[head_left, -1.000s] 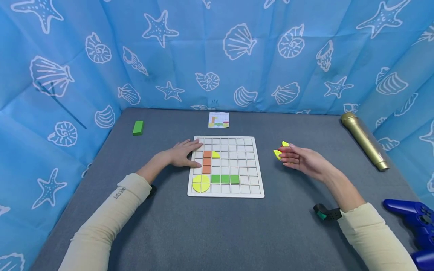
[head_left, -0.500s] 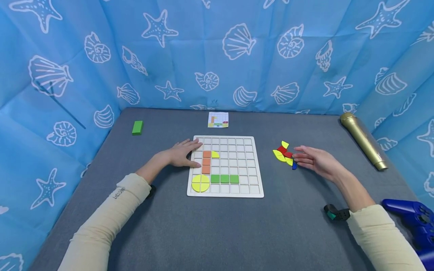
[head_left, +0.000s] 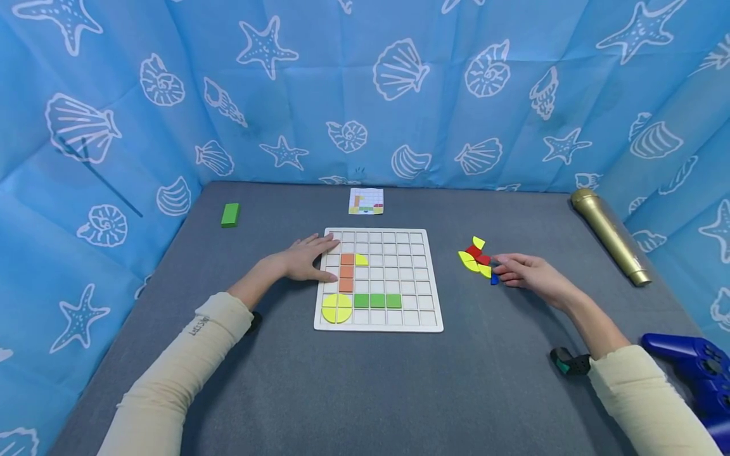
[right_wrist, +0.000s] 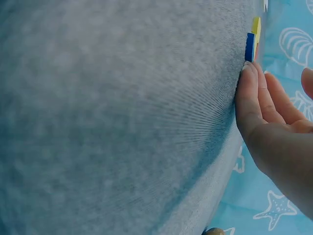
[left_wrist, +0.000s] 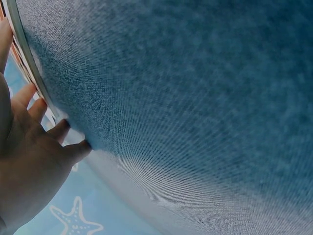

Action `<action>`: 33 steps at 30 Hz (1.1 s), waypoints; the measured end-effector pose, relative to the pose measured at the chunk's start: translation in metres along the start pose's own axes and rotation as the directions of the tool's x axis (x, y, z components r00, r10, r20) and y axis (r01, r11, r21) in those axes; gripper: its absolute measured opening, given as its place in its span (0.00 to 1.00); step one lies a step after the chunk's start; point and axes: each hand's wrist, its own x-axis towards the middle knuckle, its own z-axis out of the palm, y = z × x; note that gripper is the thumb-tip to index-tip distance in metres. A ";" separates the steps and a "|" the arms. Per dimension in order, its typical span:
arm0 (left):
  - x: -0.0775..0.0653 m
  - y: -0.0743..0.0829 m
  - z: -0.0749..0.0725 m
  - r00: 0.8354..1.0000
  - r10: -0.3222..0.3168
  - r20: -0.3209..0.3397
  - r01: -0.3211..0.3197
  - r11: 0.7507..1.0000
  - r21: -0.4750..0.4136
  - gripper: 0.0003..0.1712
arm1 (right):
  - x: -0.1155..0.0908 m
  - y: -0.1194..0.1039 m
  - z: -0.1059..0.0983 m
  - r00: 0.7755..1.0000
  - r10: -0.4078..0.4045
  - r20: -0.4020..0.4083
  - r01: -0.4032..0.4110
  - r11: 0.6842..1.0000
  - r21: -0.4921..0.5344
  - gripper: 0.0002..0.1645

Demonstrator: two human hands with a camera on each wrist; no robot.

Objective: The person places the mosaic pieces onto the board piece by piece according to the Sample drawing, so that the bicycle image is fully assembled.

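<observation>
A white grid board [head_left: 381, 318] lies mid-table, bearing an orange column [head_left: 346, 272], a yellow disc of quarter pieces [head_left: 337, 308], one yellow quarter piece [head_left: 362, 259] and a green row [head_left: 377, 301]. My left hand [head_left: 308, 258] rests with spread fingers over the board's left edge. To the right of the board is a small cluster of yellow pieces [head_left: 469, 261], red pieces [head_left: 474, 252] and a blue piece [head_left: 494, 279]. The extended fingertips of my right hand [head_left: 530, 273] are right at the cluster's right side; in the right wrist view its thumb stands apart from the fingers.
A small printed pattern card [head_left: 366, 201] lies behind the board. At the back left is a green block [head_left: 230, 215]. A gold microphone [head_left: 610, 237] and a blue game controller [head_left: 692, 367] lie on the right. Blue shell-patterned cloth [head_left: 365, 95] surrounds the table.
My right hand has drawn back to the right from over the loose pieces, uncovering the red and blue ones, then come slightly back toward them. The left hand has stayed put.
</observation>
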 end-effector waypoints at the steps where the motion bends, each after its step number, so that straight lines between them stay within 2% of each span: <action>1: 0.000 0.000 0.000 1.000 -0.002 0.001 0.002 1.000 -0.001 0.52 | 0.000 0.000 0.001 1.000 -0.003 -0.003 0.003 1.000 -0.009 0.41; 12: 0.001 0.000 0.001 1.000 -0.019 0.007 0.019 1.000 0.014 0.53 | -0.004 0.005 0.003 0.998 -0.053 -0.014 0.051 0.988 -0.149 0.34; 16: 0.001 0.000 0.001 1.000 -0.020 0.009 0.019 1.000 0.012 0.53 | -0.005 0.009 0.003 0.995 -0.099 -0.017 0.094 0.975 -0.203 0.30; 20: 0.001 -0.001 0.000 1.000 -0.016 0.014 0.015 1.000 0.011 0.53 | -0.005 0.010 0.006 0.989 -0.150 -0.010 0.144 0.965 -0.218 0.30; 25: 0.001 -0.001 0.000 1.000 -0.005 0.017 0.005 1.000 0.005 0.53 | -0.004 0.009 0.012 0.974 -0.223 -0.037 0.201 0.929 -0.311 0.28; 30: 0.000 0.000 0.000 1.000 -0.006 0.018 0.006 1.000 -0.001 0.53 | -0.002 0.009 0.017 0.962 -0.260 -0.079 0.209 0.894 -0.396 0.25; 33: 0.000 0.002 0.000 1.000 -0.008 0.017 0.008 1.000 0.004 0.52 | -0.001 0.010 0.017 0.958 -0.274 -0.089 0.215 0.885 -0.412 0.24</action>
